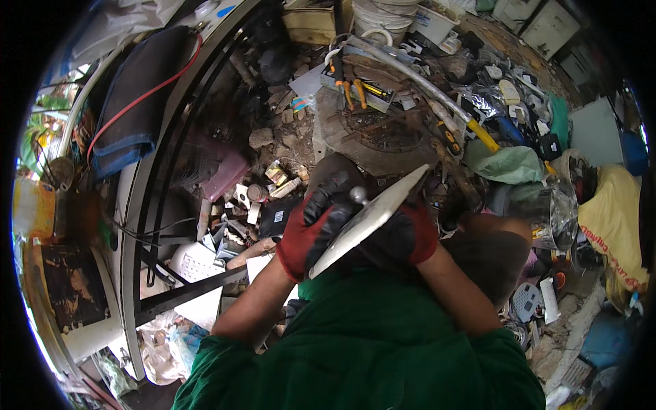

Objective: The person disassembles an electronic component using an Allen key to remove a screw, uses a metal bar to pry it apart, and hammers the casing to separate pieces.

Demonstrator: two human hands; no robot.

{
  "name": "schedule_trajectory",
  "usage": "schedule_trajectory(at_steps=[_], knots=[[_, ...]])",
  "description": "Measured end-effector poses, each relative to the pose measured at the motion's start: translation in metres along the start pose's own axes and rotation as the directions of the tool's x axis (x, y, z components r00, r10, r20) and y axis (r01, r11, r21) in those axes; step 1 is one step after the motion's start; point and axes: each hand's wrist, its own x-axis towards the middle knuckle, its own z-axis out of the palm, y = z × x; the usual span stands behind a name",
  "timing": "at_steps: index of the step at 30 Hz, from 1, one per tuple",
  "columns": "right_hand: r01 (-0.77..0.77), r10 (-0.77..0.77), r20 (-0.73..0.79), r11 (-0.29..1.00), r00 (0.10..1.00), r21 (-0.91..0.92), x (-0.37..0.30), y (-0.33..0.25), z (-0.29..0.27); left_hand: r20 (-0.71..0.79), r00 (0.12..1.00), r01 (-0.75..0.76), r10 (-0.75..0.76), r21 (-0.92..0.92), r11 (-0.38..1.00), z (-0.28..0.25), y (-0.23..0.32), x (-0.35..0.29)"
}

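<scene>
Off-white, flat, hard-looking panel [372, 222] tilts above a seated person's lap, right end raised, amid a crowded, scrap-strewn workspace. The left hand [318, 222], in a red glove with black-coated fingers, is closed about the panel's lower left edge, its fingers curled just beside a small, round, silvery knob [358, 195]; whether that knob is fixed to the panel cannot be told. The right hand [417, 232], gloved alike, is at the panel's far side near the right end, its fingers hidden, so its grip cannot be told. The handling looks to be under way rather than finished: the panel is in hand, not set down, and its visible face appears to be in one piece. No part shows clearly as taken off, and how much is left cannot be judged from this angle. Ahead, orange-handled pliers [349, 96] lie by a grey, dusty slab [328, 130], near a long, grey metal tube with a yellow end [424, 82], both apart from the gloved hands.
</scene>
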Motion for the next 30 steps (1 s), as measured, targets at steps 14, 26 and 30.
schedule_trajectory(at_steps=[14, 26, 30], knots=[[0.362, -0.482, -0.445, 0.872, 0.755, -0.329, 0.015, -0.026, -0.001, 0.063, 0.958, 0.205, -0.281, -0.835, 0.51, -0.005, 0.044, 0.014], [-0.413, -0.048, -0.433, 0.22, 0.9, -0.884, -0.003, -0.045, -0.082, -0.048, 0.999, -0.005, 0.004, -0.019, 1.0, -0.025, 0.017, 0.074], [-0.672, 0.366, -0.606, 0.077, 0.706, -0.737, 0.02, -0.022, -0.125, -0.112, 0.984, -0.064, 0.137, 0.496, 0.866, 0.006, 0.016, 0.096]])
